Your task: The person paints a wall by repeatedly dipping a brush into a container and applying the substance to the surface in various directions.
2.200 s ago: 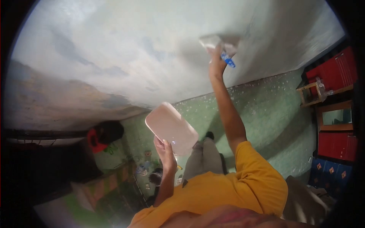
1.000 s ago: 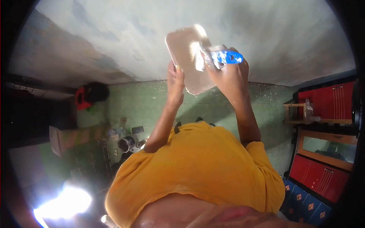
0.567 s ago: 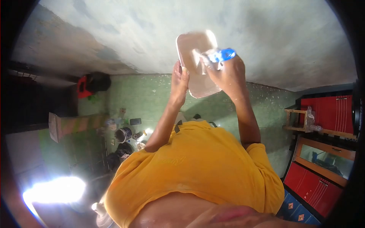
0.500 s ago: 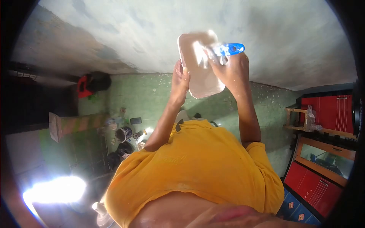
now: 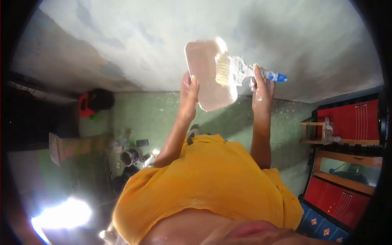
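Note:
My left hand (image 5: 189, 92) is closed on the left edge of a pale, shallow plastic tub (image 5: 206, 87), its thumb over the rim. My right hand (image 5: 262, 90) grips a wide paintbrush (image 5: 237, 69) by its handle, whose blue end sticks out to the right. White paint coats the brush's neck and ferrule. Its cream bristles point left and overlap the tub's right side in this view. Flecks of white show on my right fingers. Both hands are in front of a patchy white and grey wall (image 5: 155, 36).
Paint spots dot the green floor (image 5: 228, 118) along the wall's foot. A wooden stool (image 5: 312, 132) and red cabinet (image 5: 347, 118) stand at right. At left are a paint bucket (image 5: 130, 157), a cardboard box (image 5: 63, 147) and a bright lamp (image 5: 65, 213).
My right hand has moved down and turned the brush, so its bristles now show over the tub and the handle points right. The tub has shifted slightly left and down in view.

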Demonstrator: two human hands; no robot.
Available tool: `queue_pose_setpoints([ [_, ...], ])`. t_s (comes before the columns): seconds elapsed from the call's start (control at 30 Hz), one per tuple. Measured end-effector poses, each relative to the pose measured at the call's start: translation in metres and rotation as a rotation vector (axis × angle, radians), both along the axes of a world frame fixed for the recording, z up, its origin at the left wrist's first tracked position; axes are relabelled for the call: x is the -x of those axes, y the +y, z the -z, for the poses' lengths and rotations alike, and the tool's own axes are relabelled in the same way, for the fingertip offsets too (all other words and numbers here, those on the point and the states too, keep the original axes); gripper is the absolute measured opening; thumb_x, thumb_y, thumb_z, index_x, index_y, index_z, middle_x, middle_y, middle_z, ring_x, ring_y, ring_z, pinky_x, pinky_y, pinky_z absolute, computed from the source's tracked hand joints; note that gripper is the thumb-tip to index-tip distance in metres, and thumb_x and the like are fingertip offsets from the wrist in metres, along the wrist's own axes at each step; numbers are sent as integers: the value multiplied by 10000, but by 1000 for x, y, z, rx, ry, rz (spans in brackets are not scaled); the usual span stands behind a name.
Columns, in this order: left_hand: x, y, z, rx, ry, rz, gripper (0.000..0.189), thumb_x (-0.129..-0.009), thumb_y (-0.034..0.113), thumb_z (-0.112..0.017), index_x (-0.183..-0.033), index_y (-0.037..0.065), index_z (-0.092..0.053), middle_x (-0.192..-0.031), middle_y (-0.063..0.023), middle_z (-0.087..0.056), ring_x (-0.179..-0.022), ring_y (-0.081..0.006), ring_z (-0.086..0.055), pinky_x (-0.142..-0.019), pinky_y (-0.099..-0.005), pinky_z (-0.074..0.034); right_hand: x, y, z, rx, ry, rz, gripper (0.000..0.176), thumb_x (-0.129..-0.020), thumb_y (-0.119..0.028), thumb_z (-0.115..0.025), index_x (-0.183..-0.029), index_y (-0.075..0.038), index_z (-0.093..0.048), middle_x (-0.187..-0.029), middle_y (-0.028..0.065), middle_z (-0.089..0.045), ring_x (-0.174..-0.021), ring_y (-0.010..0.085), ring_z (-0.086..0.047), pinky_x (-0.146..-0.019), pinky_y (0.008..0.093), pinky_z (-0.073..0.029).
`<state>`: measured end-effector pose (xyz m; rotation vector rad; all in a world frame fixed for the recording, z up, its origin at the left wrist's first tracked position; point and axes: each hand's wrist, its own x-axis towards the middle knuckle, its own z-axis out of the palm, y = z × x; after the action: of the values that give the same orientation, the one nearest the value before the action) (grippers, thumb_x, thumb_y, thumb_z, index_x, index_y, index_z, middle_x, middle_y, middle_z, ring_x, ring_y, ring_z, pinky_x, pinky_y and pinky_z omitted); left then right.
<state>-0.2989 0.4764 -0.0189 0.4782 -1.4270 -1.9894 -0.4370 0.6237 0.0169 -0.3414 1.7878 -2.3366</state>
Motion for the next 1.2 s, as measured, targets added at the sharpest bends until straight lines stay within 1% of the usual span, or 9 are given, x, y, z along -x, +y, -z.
queue_pose_setpoints([
  [0.1, 10, -4, -17, 45, 20, -32, 606, -919, 421, -534, -1298, -26, -379, -931, -30, -528, -765, -50, -470, -592, -188, -391, 4, -5, 15, 350, -306, 15, 126, -867, -185, -663, -859, -83, -588, -701, -48, -509, -589, 64, -443, -526, 228, -329],
  [0.23, 12, -16, -23, 98, -20, 50, 542, -912, 378, -562, -1247, -18, -406, -880, -19, -528, -692, -37, -464, -511, -177, -368, 2, -15, 19, 446, -322, 132, 126, -879, -175, -641, -802, -107, -567, -704, -41, -530, -580, 63, -445, -514, 223, -328],
  [0.53, 18, -15, -12, 151, 73, 41, 474, -880, 248, -631, -1207, -20, -415, -984, -61, -534, -747, -60, -484, -615, -205, -412, 6, -9, -3, -157, 307, 402, 176, -904, -108, -603, -756, -19, -569, -674, -57, -484, -606, 23, -397, -526, 221, -322],
  [0.63, 9, -12, -8, 141, 47, 87, 465, -881, 243, -626, -1200, -24, -419, -1029, -75, -530, -811, -74, -505, -696, -223, -435, 7, -13, -13, -208, 486, 446, 179, -911, -91, -590, -760, 4, -574, -674, -48, -488, -623, 24, -400, -534, 225, -330],
  [0.73, 5, -13, -5, 140, 20, 123, 466, -882, 241, -623, -1204, -26, -419, -1062, -84, -528, -874, -85, -516, -752, -235, -443, 17, -7, -5, -190, 376, 418, 179, -910, -124, -598, -770, -17, -568, -675, -36, -509, -601, 30, -430, -539, 218, -352],
  [0.83, 10, -14, 4, 108, 47, 120, 498, -886, 246, -619, -1238, -33, -404, -1079, -83, -530, -914, -92, -503, -773, -241, -438, 27, -10, 9, 84, 95, 380, 167, -919, -210, -591, -831, -71, -566, -627, -31, -488, -534, 54, -440, -485, 214, -329],
  [1.0, 10, 0, 27, 24, 59, 105, 533, -914, 307, -578, -1276, -39, -396, -1071, -64, -532, -922, -93, -468, -773, -242, -422, 46, 9, 63, 542, -323, 120, 169, -898, -251, -631, -946, -107, -557, -788, -24, -554, -660, 82, -503, -540, 238, -388],
  [1.1, 56, 31, 32, -7, -70, 101, 538, -925, 365, -550, -1257, -40, -426, -1068, -57, -530, -907, -95, -470, -764, -241, -425, 96, 43, 45, 532, -372, 50, 152, -877, -210, -663, -942, -117, -562, -814, -17, -568, -682, 90, -548, -575, 231, -441],
  [1.2, 75, 59, 18, -48, -12, 84, 555, -925, 371, -554, -1273, -41, -420, -1082, -66, -529, -922, -100, -469, -798, -253, -426, 142, 57, 2, 474, -189, 12, 154, -873, -157, -661, -970, -103, -555, -851, 11, -596, -693, 116, -564, -605, 234, -458],
])
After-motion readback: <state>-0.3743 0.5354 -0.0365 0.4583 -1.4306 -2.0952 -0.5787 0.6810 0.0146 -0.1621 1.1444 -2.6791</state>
